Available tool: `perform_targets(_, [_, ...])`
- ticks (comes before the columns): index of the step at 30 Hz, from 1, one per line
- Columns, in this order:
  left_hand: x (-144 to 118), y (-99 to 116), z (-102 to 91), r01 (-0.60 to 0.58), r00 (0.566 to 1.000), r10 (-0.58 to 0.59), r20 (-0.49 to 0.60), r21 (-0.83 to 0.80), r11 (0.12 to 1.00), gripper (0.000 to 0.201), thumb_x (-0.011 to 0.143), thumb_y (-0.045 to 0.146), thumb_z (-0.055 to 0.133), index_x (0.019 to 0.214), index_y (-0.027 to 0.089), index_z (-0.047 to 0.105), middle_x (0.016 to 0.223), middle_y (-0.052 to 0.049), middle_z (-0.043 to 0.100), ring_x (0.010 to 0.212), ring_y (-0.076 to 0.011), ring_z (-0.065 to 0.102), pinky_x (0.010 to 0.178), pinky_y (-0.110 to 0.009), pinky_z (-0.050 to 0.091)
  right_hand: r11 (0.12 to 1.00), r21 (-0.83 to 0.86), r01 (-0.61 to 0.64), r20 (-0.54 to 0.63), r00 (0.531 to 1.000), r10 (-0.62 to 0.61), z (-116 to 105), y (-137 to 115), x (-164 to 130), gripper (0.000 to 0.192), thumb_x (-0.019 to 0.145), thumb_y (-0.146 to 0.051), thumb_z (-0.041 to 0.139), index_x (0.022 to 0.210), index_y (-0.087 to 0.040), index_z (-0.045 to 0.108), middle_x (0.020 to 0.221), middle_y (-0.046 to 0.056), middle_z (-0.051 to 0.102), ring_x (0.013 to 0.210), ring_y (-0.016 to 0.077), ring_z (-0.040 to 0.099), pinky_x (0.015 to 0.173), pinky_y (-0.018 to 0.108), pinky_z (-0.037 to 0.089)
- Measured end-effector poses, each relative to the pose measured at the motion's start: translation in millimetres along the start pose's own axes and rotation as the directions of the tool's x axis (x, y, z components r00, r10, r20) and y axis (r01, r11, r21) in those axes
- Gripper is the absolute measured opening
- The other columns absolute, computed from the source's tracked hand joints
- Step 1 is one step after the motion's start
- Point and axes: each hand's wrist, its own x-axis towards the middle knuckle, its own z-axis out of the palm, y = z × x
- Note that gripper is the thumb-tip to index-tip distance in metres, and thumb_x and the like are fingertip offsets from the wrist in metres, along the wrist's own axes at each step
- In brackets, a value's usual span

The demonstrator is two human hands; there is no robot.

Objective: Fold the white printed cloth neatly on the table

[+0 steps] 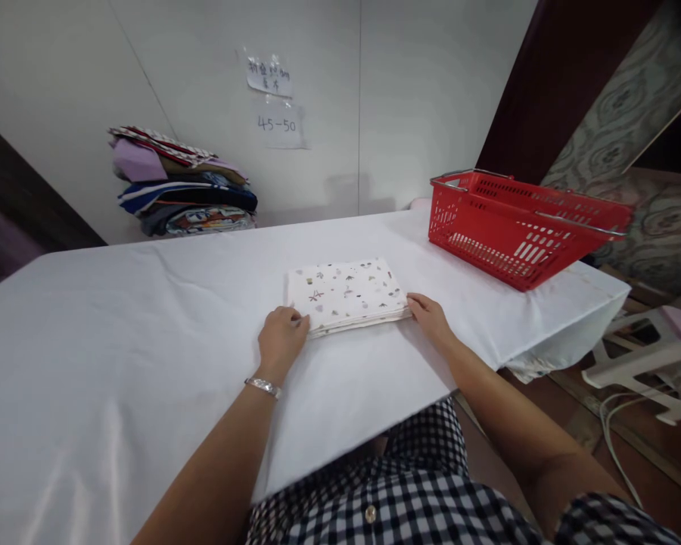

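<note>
A white cloth with small printed motifs lies folded into a layered rectangle on the white-covered table. At its near left corner, my left hand pinches the edge between thumb and fingers. The near right corner is gripped by my right hand, fingertips closed on the folded layers. The cloth rests flat, its stacked edges facing me. A silver bracelet circles my left wrist.
A red plastic basket with metal handles stands at the table's back right. Folded fabrics are piled at the back left against the wall. Two paper notes hang above the white tablecloth. A white stool stands right of the table.
</note>
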Motion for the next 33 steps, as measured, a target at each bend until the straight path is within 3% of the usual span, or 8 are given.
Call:
perform_targets(7, [1.9, -8.8, 4.8, 0.159, 0.986, -0.153, 0.068, -0.092, 0.983, 0.041, 0.080, 0.042, 0.051, 0.114, 0.018, 0.052, 0.116, -0.011, 0.054, 0.096, -0.0247, 0.058, 0.080, -0.038, 0.047, 0.990, -0.124, -0.062, 0.087, 0.994, 0.073, 8.3, 8.7, 22.9, 0.033, 0.072, -0.036, 0.062, 0.101, -0.022, 0.067, 0.071, 0.000, 0.067, 0.057, 0.0146, 0.059, 0.057, 0.028, 0.050])
perform_targets(14, [-5.4, 2.4, 8.2, 0.180, 0.982, -0.168, 0.086, -0.164, 0.970, 0.043, 0.078, 0.038, 0.056, 0.115, 0.017, 0.050, 0.116, -0.012, 0.055, 0.098, -0.0233, 0.059, 0.081, -0.035, 0.046, 0.991, -0.081, -0.103, 0.026, 0.994, 0.105, 23.6, 12.2, 57.2, 0.045, 0.066, -0.031, 0.060, 0.109, -0.016, 0.064, 0.089, 0.005, 0.069, 0.078, 0.0212, 0.063, 0.075, 0.038, 0.051])
perform_targets(18, [-13.8, 10.5, 10.0, 0.155, 0.980, -0.128, 0.150, -0.183, 0.971, 0.042, 0.079, 0.043, 0.056, 0.113, 0.019, 0.052, 0.111, -0.008, 0.058, 0.090, -0.0205, 0.060, 0.076, -0.032, 0.045, 0.939, -0.325, -0.116, 0.037, 0.990, 0.135, 21.6, 10.7, 81.9, 0.045, 0.069, -0.025, 0.057, 0.112, -0.012, 0.063, 0.099, 0.012, 0.067, 0.090, 0.0252, 0.062, 0.084, 0.040, 0.047])
perform_targets(22, [-15.7, 10.6, 9.4, 0.172, 0.975, -0.139, 0.171, -0.197, 0.965, 0.037, 0.079, 0.043, 0.057, 0.108, 0.021, 0.055, 0.103, -0.004, 0.061, 0.084, -0.0171, 0.059, 0.072, -0.028, 0.043, 0.808, -0.571, 0.148, 0.140, 0.987, -0.082, 24.9, -8.1, 79.0, 0.042, 0.075, -0.021, 0.049, 0.114, -0.016, 0.061, 0.115, 0.013, 0.062, 0.107, 0.0281, 0.055, 0.093, 0.043, 0.041])
perform_targets(25, [-13.8, 9.1, 8.0, 0.196, 0.968, -0.158, 0.193, -0.198, 0.960, 0.034, 0.079, 0.042, 0.057, 0.107, 0.022, 0.055, 0.097, -0.002, 0.062, 0.081, -0.0159, 0.059, 0.070, -0.027, 0.042, 0.765, -0.493, 0.414, 0.265, 0.909, -0.321, 42.9, -34.7, 63.6, 0.040, 0.080, -0.025, 0.045, 0.116, -0.016, 0.059, 0.118, 0.012, 0.061, 0.110, 0.0260, 0.053, 0.097, 0.042, 0.038])
perform_targets(27, [-13.0, 8.7, 7.4, 0.202, 0.966, -0.163, 0.200, -0.194, 0.960, 0.033, 0.080, 0.041, 0.057, 0.107, 0.023, 0.055, 0.096, -0.002, 0.062, 0.082, -0.0159, 0.059, 0.070, -0.026, 0.042, 0.761, -0.383, 0.523, 0.340, 0.846, -0.411, 61.1, -53.1, 51.2, 0.038, 0.084, -0.030, 0.043, 0.115, -0.017, 0.060, 0.119, 0.012, 0.061, 0.112, 0.0256, 0.053, 0.098, 0.044, 0.037])
perform_targets(30, [-13.2, 8.8, 7.3, 0.202, 0.965, -0.164, 0.203, -0.183, 0.962, 0.032, 0.080, 0.040, 0.056, 0.107, 0.023, 0.056, 0.094, -0.001, 0.063, 0.081, -0.0157, 0.059, 0.069, -0.026, 0.041, 0.761, -0.323, 0.563, 0.444, 0.800, -0.404, 88.9, -73.8, 33.7, 0.041, 0.088, -0.038, 0.040, 0.121, -0.019, 0.056, 0.129, 0.011, 0.054, 0.121, 0.0259, 0.046, 0.103, 0.047, 0.030])
perform_targets(33, [-14.0, 8.3, 7.7, 0.188, 0.969, -0.152, 0.195, -0.185, 0.965, 0.030, 0.081, 0.037, 0.054, 0.107, 0.023, 0.056, 0.091, -0.001, 0.064, 0.078, -0.0151, 0.059, 0.067, -0.026, 0.041, 0.737, -0.362, 0.571, 0.596, 0.750, -0.288, 107.6, -82.3, 19.9, 0.047, 0.090, -0.042, 0.036, 0.130, -0.020, 0.048, 0.140, 0.010, 0.043, 0.131, 0.0271, 0.034, 0.105, 0.051, 0.024])
